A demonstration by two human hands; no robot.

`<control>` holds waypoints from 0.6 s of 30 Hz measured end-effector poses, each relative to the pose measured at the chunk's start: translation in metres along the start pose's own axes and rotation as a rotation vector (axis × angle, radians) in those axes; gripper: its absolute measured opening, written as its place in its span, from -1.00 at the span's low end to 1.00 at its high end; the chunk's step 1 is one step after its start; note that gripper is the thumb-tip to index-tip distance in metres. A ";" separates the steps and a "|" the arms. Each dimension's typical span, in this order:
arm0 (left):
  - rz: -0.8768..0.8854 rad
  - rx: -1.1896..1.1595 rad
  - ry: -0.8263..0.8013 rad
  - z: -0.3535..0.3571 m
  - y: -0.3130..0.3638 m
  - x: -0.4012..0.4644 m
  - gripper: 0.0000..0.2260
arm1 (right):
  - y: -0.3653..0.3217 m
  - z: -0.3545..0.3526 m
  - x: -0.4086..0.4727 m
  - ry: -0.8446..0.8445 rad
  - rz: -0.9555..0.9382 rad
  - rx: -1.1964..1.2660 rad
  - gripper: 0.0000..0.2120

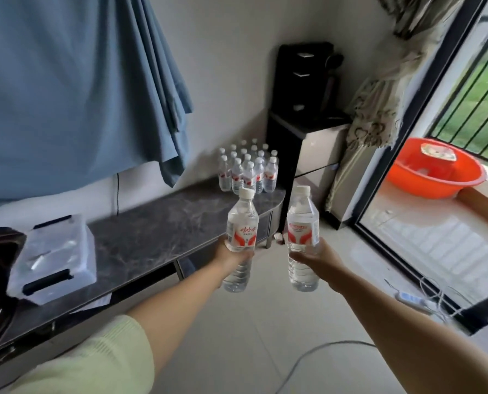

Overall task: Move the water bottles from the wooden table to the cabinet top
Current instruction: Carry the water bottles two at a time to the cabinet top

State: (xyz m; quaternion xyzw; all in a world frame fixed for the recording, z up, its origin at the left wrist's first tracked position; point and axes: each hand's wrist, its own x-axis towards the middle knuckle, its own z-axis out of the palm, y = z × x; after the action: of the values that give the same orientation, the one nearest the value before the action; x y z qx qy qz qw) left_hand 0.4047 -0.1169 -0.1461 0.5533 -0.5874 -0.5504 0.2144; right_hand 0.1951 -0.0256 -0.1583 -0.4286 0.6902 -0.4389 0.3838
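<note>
A blue curtain [75, 81] is hung on the wall, up and to the left of the 2 grips. The dark marble-patterned cabinet top [151, 240] is seen left of and beyond the left hand, and a cluster of water bottles [248, 169] is stood upright at its far end, directly beyond both grips. A clear plastic box [55, 257] with black handles is set on the cabinet top, well to the left of the left hand. An orange basin [436, 172] is placed on the ledge outside the sliding door, beyond and to the right of the right hand. The left bottle [241, 240] is held upright in the air by the left hand [231, 253], whose fingers are curled round the body just below the red label. The right bottle [302, 237] is held upright, just beside the first yet apart from it, by the right hand [313, 255], wrapped round its lower half. Both bottles are capped in white, and neither is touching the cabinet top.
</note>
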 end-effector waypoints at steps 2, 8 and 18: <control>-0.008 -0.011 -0.024 0.005 -0.001 0.023 -0.78 | 0.003 -0.001 0.025 0.003 0.023 0.012 -0.74; -0.042 0.063 0.009 0.011 0.015 0.124 -0.57 | 0.008 -0.007 0.143 -0.058 0.021 0.042 -0.78; -0.182 -0.085 0.149 0.015 0.068 0.290 -0.51 | 0.000 -0.039 0.329 -0.102 0.075 0.067 -0.74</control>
State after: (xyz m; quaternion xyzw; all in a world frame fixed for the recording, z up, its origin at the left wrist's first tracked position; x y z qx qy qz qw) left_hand 0.2775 -0.3826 -0.1940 0.6340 -0.4934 -0.5492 0.2300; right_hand 0.0491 -0.3205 -0.1961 -0.4112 0.6702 -0.4247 0.4488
